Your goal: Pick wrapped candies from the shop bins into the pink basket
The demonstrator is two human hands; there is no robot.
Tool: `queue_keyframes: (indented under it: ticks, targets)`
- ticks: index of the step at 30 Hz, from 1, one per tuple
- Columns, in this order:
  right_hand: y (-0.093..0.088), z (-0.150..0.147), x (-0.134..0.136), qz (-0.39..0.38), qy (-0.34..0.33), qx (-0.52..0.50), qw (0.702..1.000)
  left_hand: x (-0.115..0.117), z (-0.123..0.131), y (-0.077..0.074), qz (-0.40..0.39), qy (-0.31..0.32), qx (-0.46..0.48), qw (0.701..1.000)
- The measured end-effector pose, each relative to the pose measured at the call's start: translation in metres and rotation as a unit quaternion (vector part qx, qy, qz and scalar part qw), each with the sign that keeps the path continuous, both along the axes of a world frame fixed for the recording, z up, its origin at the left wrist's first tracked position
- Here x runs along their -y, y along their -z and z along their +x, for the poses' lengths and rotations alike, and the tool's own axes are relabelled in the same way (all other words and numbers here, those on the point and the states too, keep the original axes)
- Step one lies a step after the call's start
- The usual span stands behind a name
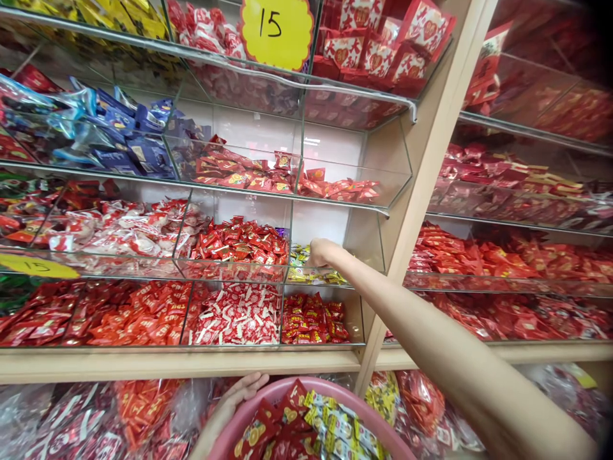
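My right hand reaches into a clear shelf compartment of yellow-and-green wrapped candies. Its fingers are curled down among the candies; what they hold, if anything, is hidden. In front of me is a pink plastic basin, with red candy packets on its left and yellow-and-white wrapped candies on its right. My left hand lies along the basin's outer left side, fingers stretched out near the rim, nothing seen in it.
Clear-fronted compartments of red candies, white-and-red candies and blue packets surround my reach. A wooden upright stands right of my hand. A wooden ledge runs above bagged candies. Yellow tags read 15.
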State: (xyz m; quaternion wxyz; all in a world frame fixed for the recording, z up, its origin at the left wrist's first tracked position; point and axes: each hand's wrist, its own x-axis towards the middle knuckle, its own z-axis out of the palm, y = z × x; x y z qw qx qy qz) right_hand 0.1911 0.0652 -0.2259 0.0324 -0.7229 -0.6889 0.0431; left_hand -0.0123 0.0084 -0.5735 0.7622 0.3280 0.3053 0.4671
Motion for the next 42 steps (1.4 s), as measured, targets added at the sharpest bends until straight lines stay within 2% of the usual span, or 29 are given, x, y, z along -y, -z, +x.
queue_keyframes:
  ticks: [4, 8, 11, 15, 17, 19, 23, 26, 28, 30, 32, 34, 42]
  targets:
    - [-0.001, 0.000, 0.000, 0.015, 0.001, -0.010, 1.000, 0.000, -0.002, -0.002, 0.006, 0.012, -0.001, 1.000]
    - [-0.008, 0.014, 0.002, 0.025, 0.000, -0.095, 0.995, 0.000, -0.003, -0.004, 0.006, 0.025, 0.003, 1.000]
    - [-0.015, 0.029, 0.018, 0.091, -0.060, -0.192, 0.975, 0.003, -0.002, -0.009, -0.001, 0.017, -0.002, 1.000]
    - [-0.013, 0.047, 0.070, 0.206, -0.183, -0.247, 0.929, 0.011, 0.002, -0.024, -0.008, -0.016, -0.034, 0.999]
    - [0.001, 0.055, 0.101, 0.210, -0.218, -0.247, 0.921, 0.014, 0.004, -0.032, 0.002, -0.019, -0.059, 0.998]
    - [0.027, 0.062, 0.127, 0.173, -0.238, -0.238, 0.926, 0.016, 0.006, -0.037, 0.008, -0.020, -0.068, 0.997]
    - [0.104, 0.084, 0.155, 0.043, -0.221, -0.223, 0.949, 0.017, 0.008, -0.035, -0.001, -0.023, -0.048, 0.999]
    - [0.164, 0.099, 0.165, 0.003, -0.177, -0.197, 0.964, 0.017, 0.008, -0.029, -0.006, -0.022, -0.041, 0.999]
    - [0.195, 0.103, 0.173, -0.008, -0.157, -0.186, 0.970, 0.017, 0.008, -0.025, -0.010, -0.018, -0.040, 0.999]
    - [0.215, 0.099, 0.182, -0.021, -0.149, -0.176, 0.973, 0.016, 0.007, -0.022, -0.007, -0.013, -0.044, 0.999]
    - [0.226, 0.089, 0.190, -0.045, -0.143, -0.147, 0.978, 0.016, 0.006, -0.023, 0.002, -0.009, -0.056, 0.998]
    - [0.230, 0.078, 0.193, -0.075, -0.141, -0.100, 0.982, 0.017, 0.007, -0.027, 0.010, -0.008, -0.072, 0.997]
    - [0.223, 0.039, 0.172, -0.106, -0.139, 0.032, 0.984, 0.027, 0.011, -0.054, 0.013, -0.021, -0.116, 0.993]
